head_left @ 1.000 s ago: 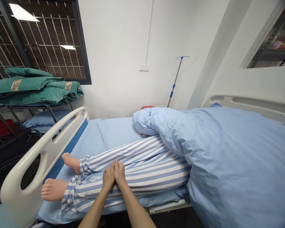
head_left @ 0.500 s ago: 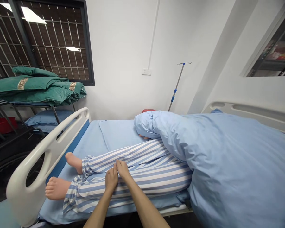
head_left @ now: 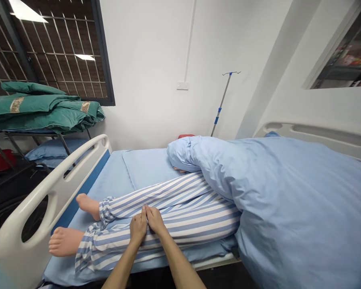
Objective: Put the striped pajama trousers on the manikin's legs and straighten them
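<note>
A manikin in blue-and-white striped trousers (head_left: 195, 224) lies on the bed, with its two bare feet (head_left: 65, 242) toward the footboard. My left hand (head_left: 138, 226) rests on the manikin's near leg, around the shin, fingers curled down over the trouser cloth. Right beside it, my right hand (head_left: 155, 220) lies on the same leg, nearer the knee, and is also closed against it. The thumbs nearly touch. Fingertips of both hands are partly hidden. A light blue quilt (head_left: 276, 192) covers the manikin from the thighs up.
A white footboard (head_left: 21, 237) stands at the left end of the bed, and a headboard (head_left: 325, 134) at the far right. An IV pole (head_left: 221, 104) rises behind the bed. Green folded bedding (head_left: 45, 108) lies on a stand by the barred window.
The view has shifted slightly, so the bed appears further left. Both hands stay on the near leg; the right hand has come slightly lower, level with the left.
</note>
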`<state>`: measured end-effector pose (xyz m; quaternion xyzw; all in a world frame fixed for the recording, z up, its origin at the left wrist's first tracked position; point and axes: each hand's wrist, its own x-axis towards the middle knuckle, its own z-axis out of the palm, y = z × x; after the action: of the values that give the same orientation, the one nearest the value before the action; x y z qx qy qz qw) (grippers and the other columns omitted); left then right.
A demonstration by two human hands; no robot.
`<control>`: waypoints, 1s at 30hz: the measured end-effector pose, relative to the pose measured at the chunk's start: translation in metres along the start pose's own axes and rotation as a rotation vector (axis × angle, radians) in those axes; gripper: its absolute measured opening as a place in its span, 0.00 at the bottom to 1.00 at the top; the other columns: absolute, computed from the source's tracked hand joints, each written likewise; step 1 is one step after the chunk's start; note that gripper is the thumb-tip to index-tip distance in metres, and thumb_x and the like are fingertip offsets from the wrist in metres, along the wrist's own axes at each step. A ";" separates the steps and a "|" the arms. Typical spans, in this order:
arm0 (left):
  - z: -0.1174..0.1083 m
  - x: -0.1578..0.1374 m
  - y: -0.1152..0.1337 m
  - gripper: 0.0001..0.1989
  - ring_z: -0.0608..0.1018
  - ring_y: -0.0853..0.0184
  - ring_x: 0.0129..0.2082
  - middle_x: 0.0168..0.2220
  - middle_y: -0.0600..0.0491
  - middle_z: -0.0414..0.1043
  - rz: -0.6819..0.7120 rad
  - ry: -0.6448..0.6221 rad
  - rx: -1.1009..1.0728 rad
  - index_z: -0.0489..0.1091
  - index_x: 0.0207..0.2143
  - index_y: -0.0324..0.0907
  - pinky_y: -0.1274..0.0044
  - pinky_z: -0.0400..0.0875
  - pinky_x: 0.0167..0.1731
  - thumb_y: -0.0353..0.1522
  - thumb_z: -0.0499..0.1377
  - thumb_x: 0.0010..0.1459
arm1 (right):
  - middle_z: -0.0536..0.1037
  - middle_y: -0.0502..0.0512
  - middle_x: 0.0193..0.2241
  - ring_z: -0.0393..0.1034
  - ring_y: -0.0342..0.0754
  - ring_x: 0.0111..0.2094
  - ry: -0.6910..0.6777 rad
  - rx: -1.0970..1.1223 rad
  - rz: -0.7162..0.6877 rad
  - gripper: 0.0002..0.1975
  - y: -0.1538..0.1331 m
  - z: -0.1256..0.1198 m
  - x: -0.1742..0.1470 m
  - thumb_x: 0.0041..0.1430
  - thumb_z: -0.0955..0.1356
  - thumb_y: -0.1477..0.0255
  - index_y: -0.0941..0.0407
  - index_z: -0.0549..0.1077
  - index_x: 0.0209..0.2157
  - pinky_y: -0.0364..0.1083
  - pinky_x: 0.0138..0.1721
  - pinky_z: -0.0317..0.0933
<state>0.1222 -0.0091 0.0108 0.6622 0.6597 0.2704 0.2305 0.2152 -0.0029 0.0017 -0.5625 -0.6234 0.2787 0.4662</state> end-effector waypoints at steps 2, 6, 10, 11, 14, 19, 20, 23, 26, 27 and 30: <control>0.000 0.000 0.000 0.31 0.75 0.62 0.32 0.28 0.44 0.76 0.014 -0.003 -0.006 0.72 0.23 0.41 0.75 0.61 0.33 0.43 0.35 0.61 | 0.67 0.50 0.14 0.56 0.41 0.19 0.010 -0.003 -0.008 0.29 -0.002 -0.001 0.001 0.62 0.52 0.58 0.58 0.67 0.16 0.41 0.22 0.44; 0.000 0.003 -0.001 0.31 0.75 0.62 0.33 0.29 0.44 0.76 -0.008 -0.039 -0.035 0.72 0.24 0.41 0.75 0.62 0.32 0.45 0.35 0.60 | 0.68 0.51 0.15 0.58 0.42 0.19 0.031 0.000 0.000 0.29 -0.004 -0.001 0.003 0.61 0.52 0.58 0.58 0.68 0.16 0.41 0.22 0.45; -0.002 0.010 0.010 0.31 0.74 0.63 0.28 0.24 0.47 0.74 -0.035 -0.084 -0.182 0.69 0.20 0.41 0.76 0.62 0.29 0.47 0.36 0.59 | 0.69 0.52 0.16 0.60 0.43 0.20 0.084 0.069 0.020 0.28 0.000 -0.001 0.004 0.60 0.53 0.56 0.57 0.67 0.16 0.41 0.22 0.48; -0.003 0.012 0.016 0.31 0.73 0.64 0.25 0.20 0.48 0.72 -0.032 -0.095 -0.233 0.66 0.17 0.41 0.76 0.61 0.27 0.49 0.37 0.58 | 0.69 0.52 0.15 0.60 0.43 0.20 0.108 0.106 0.032 0.28 0.001 -0.002 0.005 0.60 0.53 0.56 0.57 0.66 0.16 0.41 0.23 0.48; -0.006 0.017 0.039 0.30 0.65 0.69 0.16 0.10 0.55 0.58 -0.023 -0.133 -0.429 0.54 0.10 0.44 0.77 0.58 0.22 0.52 0.39 0.55 | 0.67 0.51 0.14 0.59 0.43 0.19 0.186 0.236 0.085 0.28 0.005 -0.003 0.007 0.59 0.53 0.54 0.56 0.62 0.14 0.41 0.23 0.50; -0.003 0.021 0.060 0.29 0.54 0.74 0.11 0.07 0.60 0.44 -0.126 -0.123 -0.749 0.46 0.09 0.45 0.79 0.53 0.17 0.53 0.39 0.54 | 0.67 0.51 0.14 0.60 0.44 0.20 0.272 0.270 0.151 0.28 0.008 -0.003 0.009 0.58 0.52 0.53 0.55 0.60 0.14 0.42 0.24 0.52; 0.000 0.021 0.057 0.29 0.54 0.74 0.11 0.07 0.60 0.44 -0.132 -0.099 -0.751 0.46 0.09 0.45 0.79 0.53 0.17 0.53 0.39 0.54 | 0.67 0.51 0.14 0.60 0.44 0.20 0.279 0.253 0.161 0.28 0.008 -0.003 0.009 0.58 0.52 0.53 0.55 0.60 0.14 0.42 0.24 0.52; 0.012 0.018 0.040 0.29 0.61 0.72 0.14 0.09 0.57 0.53 -0.107 -0.042 -0.620 0.50 0.10 0.44 0.78 0.56 0.20 0.53 0.40 0.54 | 0.68 0.53 0.15 0.60 0.45 0.20 0.302 0.198 0.171 0.27 0.009 -0.001 0.008 0.59 0.53 0.53 0.55 0.60 0.14 0.43 0.24 0.51; 0.020 0.012 0.025 0.30 0.70 0.66 0.22 0.17 0.50 0.68 -0.036 -0.065 -0.458 0.62 0.13 0.42 0.77 0.60 0.24 0.51 0.40 0.55 | 0.70 0.54 0.16 0.61 0.45 0.21 0.324 0.163 0.151 0.26 0.011 0.000 0.007 0.59 0.53 0.55 0.55 0.63 0.15 0.43 0.24 0.52; 0.021 0.011 0.023 0.30 0.72 0.65 0.25 0.20 0.48 0.71 -0.016 -0.075 -0.433 0.64 0.15 0.41 0.76 0.60 0.25 0.51 0.40 0.56 | 0.70 0.54 0.16 0.61 0.45 0.21 0.329 0.157 0.144 0.26 0.011 0.000 0.006 0.59 0.54 0.55 0.55 0.64 0.16 0.43 0.24 0.52; 0.020 0.009 0.023 0.31 0.73 0.63 0.27 0.23 0.47 0.74 0.007 -0.087 -0.419 0.67 0.17 0.40 0.76 0.61 0.27 0.50 0.38 0.57 | 0.71 0.54 0.17 0.61 0.45 0.20 0.339 0.143 0.121 0.26 0.010 0.000 0.006 0.58 0.55 0.55 0.56 0.66 0.16 0.43 0.24 0.53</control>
<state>0.1530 0.0006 0.0116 0.6132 0.5760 0.3738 0.3905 0.2203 0.0045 -0.0052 -0.6033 -0.4793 0.2511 0.5858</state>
